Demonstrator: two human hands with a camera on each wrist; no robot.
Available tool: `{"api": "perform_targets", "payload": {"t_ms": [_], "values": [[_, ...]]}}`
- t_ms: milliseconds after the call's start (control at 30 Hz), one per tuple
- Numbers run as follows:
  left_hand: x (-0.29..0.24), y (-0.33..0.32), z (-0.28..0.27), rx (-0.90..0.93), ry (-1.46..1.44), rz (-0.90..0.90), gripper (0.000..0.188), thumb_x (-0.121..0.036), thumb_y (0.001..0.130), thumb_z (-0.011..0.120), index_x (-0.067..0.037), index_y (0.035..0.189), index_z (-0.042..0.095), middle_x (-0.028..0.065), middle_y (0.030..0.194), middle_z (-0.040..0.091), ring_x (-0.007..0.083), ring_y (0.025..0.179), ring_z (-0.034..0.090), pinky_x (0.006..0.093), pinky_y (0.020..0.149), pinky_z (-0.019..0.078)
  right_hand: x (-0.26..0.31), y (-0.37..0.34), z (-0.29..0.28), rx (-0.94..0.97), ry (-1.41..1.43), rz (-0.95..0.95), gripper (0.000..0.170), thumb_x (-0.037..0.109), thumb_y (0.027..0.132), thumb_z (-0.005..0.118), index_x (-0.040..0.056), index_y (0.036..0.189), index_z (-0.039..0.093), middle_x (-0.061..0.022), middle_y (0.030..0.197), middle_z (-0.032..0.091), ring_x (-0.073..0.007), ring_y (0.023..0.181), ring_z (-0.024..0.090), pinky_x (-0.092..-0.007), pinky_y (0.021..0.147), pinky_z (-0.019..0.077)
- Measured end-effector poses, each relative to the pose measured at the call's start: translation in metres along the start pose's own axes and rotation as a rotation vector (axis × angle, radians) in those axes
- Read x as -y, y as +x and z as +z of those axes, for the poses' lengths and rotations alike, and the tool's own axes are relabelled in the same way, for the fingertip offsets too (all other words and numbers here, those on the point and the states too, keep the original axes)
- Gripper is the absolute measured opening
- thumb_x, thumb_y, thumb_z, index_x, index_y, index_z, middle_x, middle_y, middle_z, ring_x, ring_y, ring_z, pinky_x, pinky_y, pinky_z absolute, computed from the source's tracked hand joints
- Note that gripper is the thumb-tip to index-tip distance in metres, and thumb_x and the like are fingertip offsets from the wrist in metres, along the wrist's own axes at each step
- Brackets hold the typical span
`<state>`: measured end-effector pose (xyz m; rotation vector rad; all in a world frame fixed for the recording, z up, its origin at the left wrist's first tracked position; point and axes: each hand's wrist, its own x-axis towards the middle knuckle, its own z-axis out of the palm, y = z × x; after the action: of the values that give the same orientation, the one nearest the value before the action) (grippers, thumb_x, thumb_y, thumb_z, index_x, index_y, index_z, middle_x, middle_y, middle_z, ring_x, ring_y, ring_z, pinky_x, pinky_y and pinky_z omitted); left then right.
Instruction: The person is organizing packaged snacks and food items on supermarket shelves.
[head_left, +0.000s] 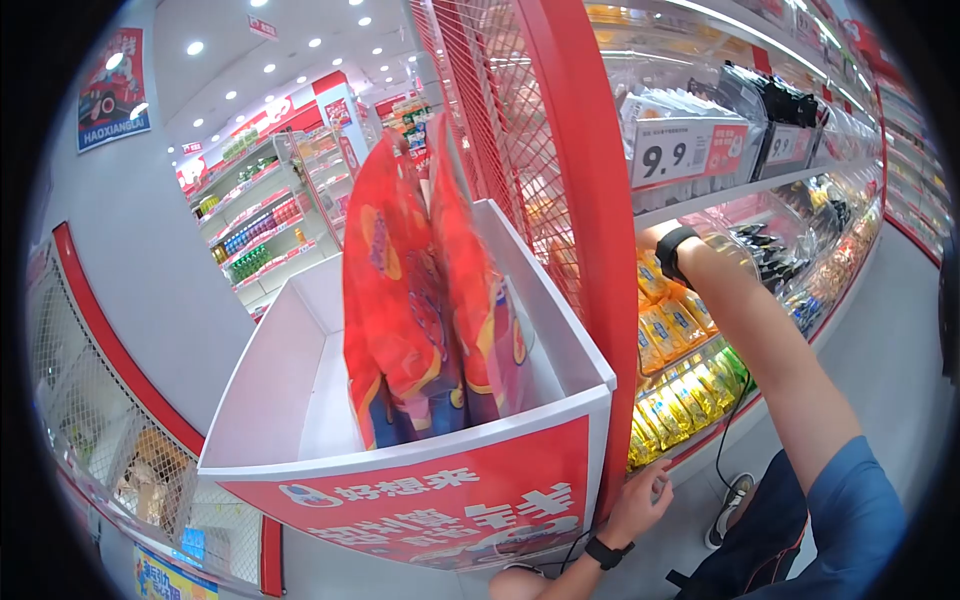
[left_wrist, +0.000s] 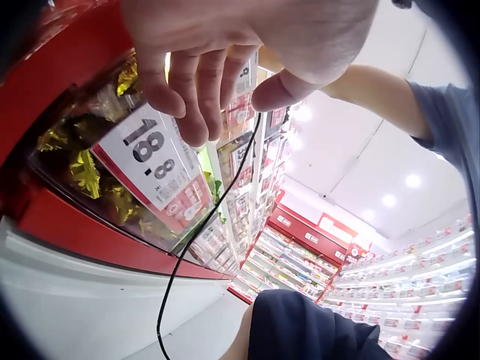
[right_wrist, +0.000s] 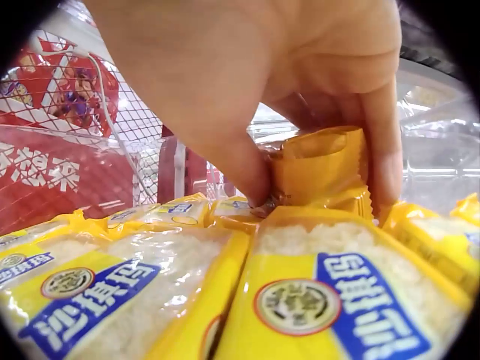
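Clearly in right hand (right_wrist: 262, 71): orange packet (right_wrist: 319, 166)

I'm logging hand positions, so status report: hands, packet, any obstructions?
Right hand pinching orange packet, other packets close around it. Left hand near price tag, holding nothing. Black cable hanging nearby, possible snag.

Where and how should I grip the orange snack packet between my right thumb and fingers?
Probably come from above and pinch the orange packet by its raised top, with the right hand straddling it. That part stands above the neighbouring packets, which crowd its base; it looks creased, suggesting a light squeeze.
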<state>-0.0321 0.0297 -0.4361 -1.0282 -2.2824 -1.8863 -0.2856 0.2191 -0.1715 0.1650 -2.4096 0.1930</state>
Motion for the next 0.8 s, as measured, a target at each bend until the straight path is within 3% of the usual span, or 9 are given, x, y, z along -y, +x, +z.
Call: {"api": "perform_targets", "payload": {"t_ms": [133, 300, 367, 433, 467, 567, 600, 700, 800], "values": [[-0.003, 0.001, -0.011, 0.001, -0.026, -0.110, 0.033, -0.009, 0.084, 0.063, -0.003, 0.116, 0.057, 0.0056, 0.086, 0.064, 0.0135, 0.072, 0.061, 0.0261, 0.068, 0.0475, -0.003, -0.001, -0.007, 0.145, 0.010, -0.009, 0.042, 0.036, 0.090, 0.051, 0.0096, 0.121, 0.059, -0.0184, 0.129, 0.054, -0.0332, 0.122, 0.049, -0.0416, 0.102, 0.0367], [-0.003, -0.003, -0.012, -0.017, 0.015, -0.026, 0.029, -0.010, 0.085, 0.062, -0.003, 0.112, 0.058, 0.0059, 0.081, 0.062, 0.0156, 0.067, 0.059, 0.0281, 0.064, 0.0480, -0.016, 0.012, 0.021, 0.507, 0.281, 0.292, 0.044, 0.041, 0.091, 0.048, 0.0079, 0.118, 0.061, -0.0212, 0.124, 0.057, -0.0333, 0.119, 0.051, -0.0417, 0.100, 0.0380], [-0.003, -0.004, -0.010, -0.025, 0.007, -0.015, 0.027, -0.011, 0.085, 0.062, -0.003, 0.110, 0.059, 0.0060, 0.079, 0.061, 0.0167, 0.065, 0.058, 0.0291, 0.063, 0.0481, -0.021, 0.008, 0.020, 0.604, 0.215, 0.293, 0.047, 0.044, 0.092, 0.047, 0.0070, 0.115, 0.063, -0.0221, 0.120, 0.059, -0.0330, 0.116, 0.053, -0.0413, 0.099, 0.0390], [-0.001, 0.000, -0.010, -0.016, 0.011, -0.029, 0.026, -0.012, 0.085, 0.062, -0.003, 0.109, 0.059, 0.0062, 0.080, 0.062, 0.0168, 0.065, 0.058, 0.0292, 0.062, 0.0482, -0.020, 0.002, 0.003, 0.643, -0.029, 0.158, 0.050, 0.048, 0.093, 0.044, 0.0057, 0.110, 0.065, -0.0229, 0.114, 0.062, -0.0325, 0.112, 0.056, -0.0406, 0.097, 0.0403], [0.003, 0.001, -0.008, -0.013, 0.002, -0.029, 0.026, -0.012, 0.085, 0.062, -0.003, 0.108, 0.059, 0.0065, 0.080, 0.062, 0.0171, 0.066, 0.059, 0.0289, 0.062, 0.0485, -0.058, 0.009, 0.040, 0.511, -0.019, 0.089, 0.053, 0.050, 0.091, 0.046, 0.0050, 0.114, 0.063, -0.0223, 0.115, 0.062, -0.0321, 0.112, 0.056, -0.0396, 0.098, 0.0399], [0.003, 0.004, -0.006, 0.022, 0.035, -0.049, 0.025, -0.012, 0.084, 0.062, -0.003, 0.108, 0.059, 0.0070, 0.080, 0.063, 0.0173, 0.067, 0.061, 0.0289, 0.062, 0.0491, -0.030, 0.002, 0.012, 0.404, -0.013, 0.047, 0.055, 0.049, 0.089, 0.048, 0.0039, 0.118, 0.060, -0.0236, 0.118, 0.060, -0.0339, 0.114, 0.055, -0.0389, 0.099, 0.0393], [0.003, 0.004, -0.005, 0.013, 0.040, -0.038, 0.024, -0.011, 0.084, 0.062, -0.003, 0.107, 0.060, 0.0070, 0.079, 0.064, 0.0161, 0.066, 0.061, 0.0280, 0.062, 0.0490, -0.007, -0.004, -0.011, 0.475, 0.038, 0.131, 0.058, 0.050, 0.087, 0.051, 0.0052, 0.125, 0.056, -0.0229, 0.123, 0.057, -0.0341, 0.120, 0.051, -0.0435, 0.101, 0.0374], [0.008, 0.006, -0.002, -0.002, 0.028, -0.004, 0.021, -0.009, 0.084, 0.063, -0.003, 0.104, 0.062, 0.0071, 0.077, 0.065, 0.0140, 0.065, 0.061, 0.0261, 0.062, 0.0486, -0.020, 0.005, 0.010, 0.628, -0.011, 0.125, 0.063, 0.054, 0.087, 0.047, 0.0116, 0.133, 0.049, -0.0189, 0.133, 0.051, -0.0319, 0.127, 0.045, -0.0540, 0.104, 0.0279], [0.010, 0.004, -0.002, -0.068, 0.017, 0.070, 0.013, -0.006, 0.082, 0.063, -0.002, 0.094, 0.065, 0.0074, 0.075, 0.064, 0.0145, 0.061, 0.060, 0.0257, 0.059, 0.0480, -0.016, -0.001, -0.002, 0.616, -0.084, 0.037, 0.065, 0.061, 0.088, 0.042, 0.0125, 0.131, 0.053, -0.0169, 0.134, 0.052, -0.0298, 0.128, 0.044, -0.0549, 0.105, 0.0223]]}}
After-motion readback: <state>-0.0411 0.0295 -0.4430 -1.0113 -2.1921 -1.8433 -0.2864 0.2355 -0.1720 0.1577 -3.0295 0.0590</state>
